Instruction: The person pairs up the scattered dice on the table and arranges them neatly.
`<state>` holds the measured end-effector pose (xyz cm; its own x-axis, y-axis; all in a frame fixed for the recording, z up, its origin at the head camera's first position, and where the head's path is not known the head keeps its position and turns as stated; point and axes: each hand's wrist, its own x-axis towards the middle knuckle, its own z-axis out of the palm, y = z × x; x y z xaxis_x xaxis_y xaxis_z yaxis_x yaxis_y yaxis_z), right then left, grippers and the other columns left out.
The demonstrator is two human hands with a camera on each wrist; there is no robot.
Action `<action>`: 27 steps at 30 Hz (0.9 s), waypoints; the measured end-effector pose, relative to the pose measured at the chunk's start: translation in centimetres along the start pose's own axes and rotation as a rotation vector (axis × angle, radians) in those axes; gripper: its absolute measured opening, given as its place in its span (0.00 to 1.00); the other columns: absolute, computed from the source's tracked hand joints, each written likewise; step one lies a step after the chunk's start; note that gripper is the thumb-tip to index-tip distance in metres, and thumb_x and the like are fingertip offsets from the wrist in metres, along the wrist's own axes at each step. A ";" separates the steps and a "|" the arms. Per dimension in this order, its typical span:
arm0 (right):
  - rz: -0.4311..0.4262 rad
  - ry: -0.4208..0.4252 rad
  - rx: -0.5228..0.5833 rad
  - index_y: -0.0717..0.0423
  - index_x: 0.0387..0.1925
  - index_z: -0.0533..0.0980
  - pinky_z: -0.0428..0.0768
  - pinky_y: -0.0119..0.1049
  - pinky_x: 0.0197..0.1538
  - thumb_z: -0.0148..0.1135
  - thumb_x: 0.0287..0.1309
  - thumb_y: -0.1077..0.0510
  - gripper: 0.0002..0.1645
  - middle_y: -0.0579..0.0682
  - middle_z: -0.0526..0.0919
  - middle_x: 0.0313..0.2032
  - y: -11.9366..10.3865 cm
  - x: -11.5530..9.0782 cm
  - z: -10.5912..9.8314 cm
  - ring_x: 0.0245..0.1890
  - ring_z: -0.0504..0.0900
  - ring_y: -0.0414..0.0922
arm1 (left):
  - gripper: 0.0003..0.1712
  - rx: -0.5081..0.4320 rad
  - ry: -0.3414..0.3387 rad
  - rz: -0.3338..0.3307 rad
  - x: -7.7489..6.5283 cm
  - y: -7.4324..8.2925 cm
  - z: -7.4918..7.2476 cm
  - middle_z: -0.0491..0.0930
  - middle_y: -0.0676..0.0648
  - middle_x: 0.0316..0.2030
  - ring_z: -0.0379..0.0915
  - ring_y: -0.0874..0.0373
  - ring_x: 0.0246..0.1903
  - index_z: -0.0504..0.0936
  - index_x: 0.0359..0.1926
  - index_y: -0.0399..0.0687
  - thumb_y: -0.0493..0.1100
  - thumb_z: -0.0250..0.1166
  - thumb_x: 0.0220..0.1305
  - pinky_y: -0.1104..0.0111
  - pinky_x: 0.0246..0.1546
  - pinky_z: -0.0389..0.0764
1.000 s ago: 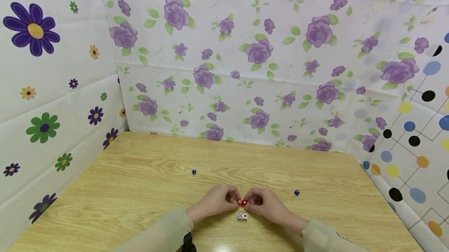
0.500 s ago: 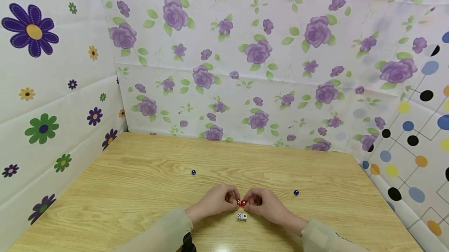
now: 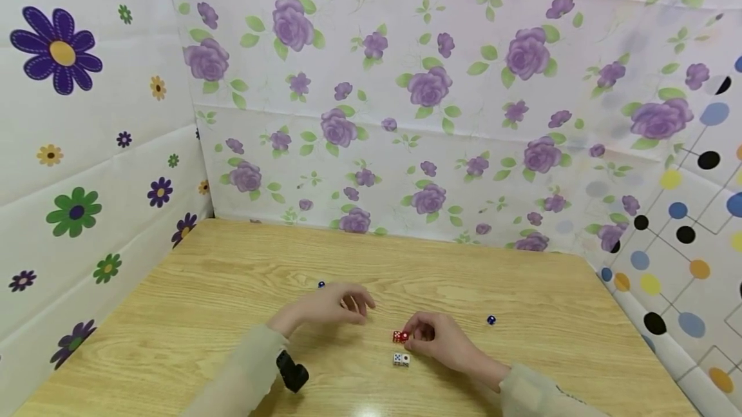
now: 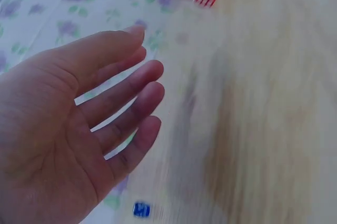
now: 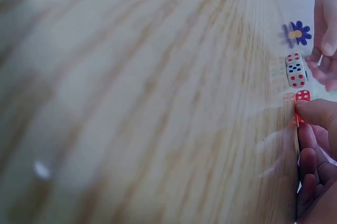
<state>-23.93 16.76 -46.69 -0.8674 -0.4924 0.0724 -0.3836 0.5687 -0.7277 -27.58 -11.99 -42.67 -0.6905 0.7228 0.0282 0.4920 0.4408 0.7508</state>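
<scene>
Two red dice [image 3: 397, 336] stand side by side on the table. My right hand [image 3: 445, 341] pinches the right-hand one between thumb and fingertips; in the right wrist view the thumb lies over part of the red die [image 5: 303, 96]. Just nearer to me sits a pair of white dice [image 3: 401, 359], touching each other. My left hand [image 3: 332, 304] is off to the left, above the table, holding nothing, its fingers loosely bent. A blue die [image 3: 321, 284] is partly covered by that hand in the head view. Another blue die [image 3: 491, 320] lies to the right of my right hand.
The wooden table [image 3: 243, 262] is bounded by a flowered cloth [image 3: 371, 178] at the back and patterned cloths on the left and right. A black wrist device [image 3: 292, 372] is strapped at my left sleeve.
My left hand has let go of the left red die and moved up and left, toward the far-left blue die. My right hand stays at the red dice.
</scene>
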 end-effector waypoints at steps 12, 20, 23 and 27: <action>0.018 -0.004 0.011 0.47 0.37 0.81 0.69 0.27 0.28 0.71 0.56 0.53 0.08 0.44 0.79 0.27 -0.2 -0.1 0.0 0.24 0.70 0.33 | 0.16 -0.008 0.304 -0.093 -2.4 -5.0 -4.3 0.81 0.40 0.41 0.75 0.54 0.36 0.80 0.54 0.39 0.38 0.65 0.66 0.69 0.33 0.77; 0.016 -0.005 0.008 0.45 0.37 0.81 0.70 0.26 0.28 0.71 0.57 0.52 0.08 0.42 0.78 0.27 0.1 -0.1 0.0 0.24 0.70 0.32 | 0.19 0.031 0.292 -0.099 -2.9 -7.1 -5.4 0.80 0.38 0.42 0.74 0.54 0.37 0.80 0.55 0.38 0.37 0.67 0.64 0.69 0.38 0.76; 0.011 -0.008 0.013 0.45 0.38 0.81 0.70 0.26 0.28 0.71 0.57 0.52 0.07 0.42 0.78 0.27 0.2 -0.1 0.0 0.24 0.70 0.32 | 0.18 0.029 0.269 -0.115 -3.0 -7.4 -5.5 0.82 0.39 0.42 0.76 0.54 0.38 0.81 0.55 0.39 0.36 0.66 0.64 0.69 0.39 0.76; 0.004 -0.008 0.026 0.46 0.38 0.81 0.70 0.27 0.28 0.70 0.57 0.53 0.08 0.42 0.79 0.27 0.3 -0.1 -0.1 0.24 0.70 0.32 | 0.16 0.020 0.257 -0.127 -3.0 -8.0 -5.4 0.83 0.41 0.41 0.76 0.55 0.39 0.82 0.53 0.40 0.36 0.65 0.65 0.69 0.40 0.76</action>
<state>-23.93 17.03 -46.85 -0.8663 -0.4953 0.0643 -0.3717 0.5533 -0.7455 -32.32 -20.56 -45.14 -0.8578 0.5036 0.1026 0.4013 0.5317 0.7459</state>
